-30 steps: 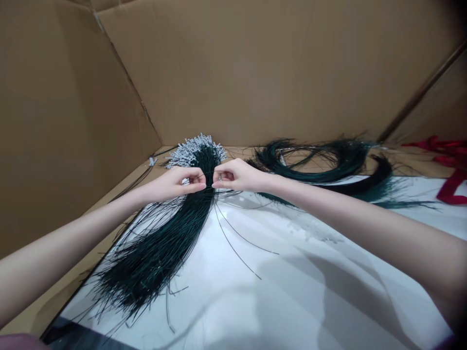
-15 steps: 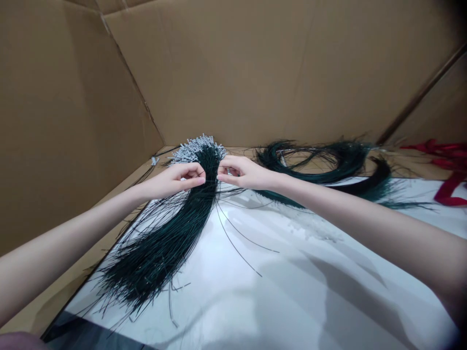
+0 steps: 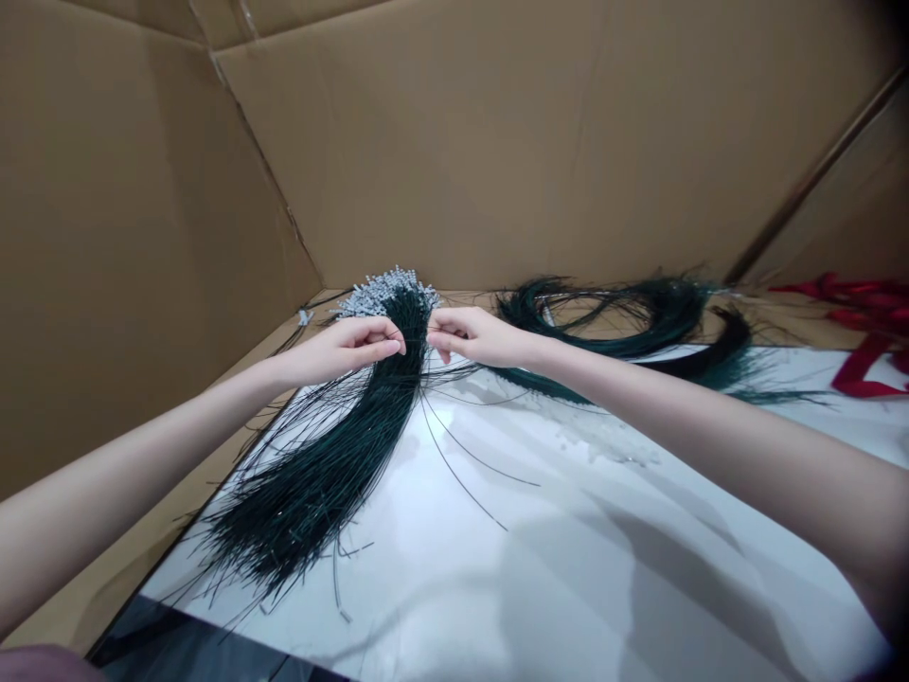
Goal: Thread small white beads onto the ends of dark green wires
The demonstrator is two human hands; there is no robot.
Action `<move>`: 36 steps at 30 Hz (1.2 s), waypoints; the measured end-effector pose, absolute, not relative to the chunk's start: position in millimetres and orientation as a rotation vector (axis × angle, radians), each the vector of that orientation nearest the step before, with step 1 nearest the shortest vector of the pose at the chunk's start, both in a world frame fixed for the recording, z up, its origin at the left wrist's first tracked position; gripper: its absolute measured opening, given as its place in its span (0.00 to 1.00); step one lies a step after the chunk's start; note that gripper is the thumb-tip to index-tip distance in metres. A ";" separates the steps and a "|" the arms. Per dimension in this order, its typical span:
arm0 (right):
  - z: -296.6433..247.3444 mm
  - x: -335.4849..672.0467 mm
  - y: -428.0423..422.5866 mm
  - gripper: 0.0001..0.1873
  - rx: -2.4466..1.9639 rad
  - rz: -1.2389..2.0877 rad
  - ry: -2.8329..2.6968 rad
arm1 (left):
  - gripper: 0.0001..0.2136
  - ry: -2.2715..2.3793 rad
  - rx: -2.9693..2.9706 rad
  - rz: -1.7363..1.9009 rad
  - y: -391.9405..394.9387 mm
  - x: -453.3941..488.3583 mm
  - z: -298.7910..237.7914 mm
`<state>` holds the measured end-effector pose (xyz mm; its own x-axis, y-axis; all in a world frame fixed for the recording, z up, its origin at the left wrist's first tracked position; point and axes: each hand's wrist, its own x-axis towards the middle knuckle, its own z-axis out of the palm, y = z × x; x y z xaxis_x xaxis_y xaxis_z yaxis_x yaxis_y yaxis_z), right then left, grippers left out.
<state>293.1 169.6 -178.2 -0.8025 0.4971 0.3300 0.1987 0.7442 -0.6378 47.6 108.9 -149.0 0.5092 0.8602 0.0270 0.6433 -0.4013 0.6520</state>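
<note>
A thick bundle of dark green wires (image 3: pixel 355 426) lies bent across the white board, its loose ends fanned toward the front left. Small pale grey beads or buds (image 3: pixel 387 289) cap the far end. My left hand (image 3: pixel 359 343) is closed in a pinch at the bundle's left side, just below the pale tips. On the opposite side, my right hand (image 3: pixel 475 336) also pinches, its fingers close to the bundle. A fine dark wire seems to run across the bundle between the fingertips; the exact grip is partly hidden. Several stray wires stick out below the hands.
More dark green wire bundles (image 3: pixel 639 327) lie curved at the back right. Red ribbon (image 3: pixel 870 365) sits at the far right, and clear plastic (image 3: pixel 603 440) lies on the white board (image 3: pixel 454 606). Cardboard walls (image 3: pixel 497 142) stand behind and to the left.
My hands stay beside the bundle; the right fingers have turned slightly, with a fingertip now pointing down. The view has shifted a little.
</note>
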 end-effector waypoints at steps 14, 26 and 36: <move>-160.8 329.2 195.3 0.26 -0.690 0.727 -2.244 | 0.21 1.213 1.989 0.414 127.1 -7.2 -172.5; -134.1 363.2 216.6 0.33 -0.729 0.787 -1.901 | 0.23 1.171 1.957 0.616 130.8 -14.4 -176.9; -86.4 357.8 202.6 0.28 -0.622 0.990 -1.595 | 0.34 1.213 1.946 0.856 137.7 89.1 -150.9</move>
<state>357.8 202.6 -86.4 -0.2574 0.8137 0.5211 -0.1061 0.5123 -0.8523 89.1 137.7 -150.9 0.3494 0.9205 0.1750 0.4727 -0.3344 0.8153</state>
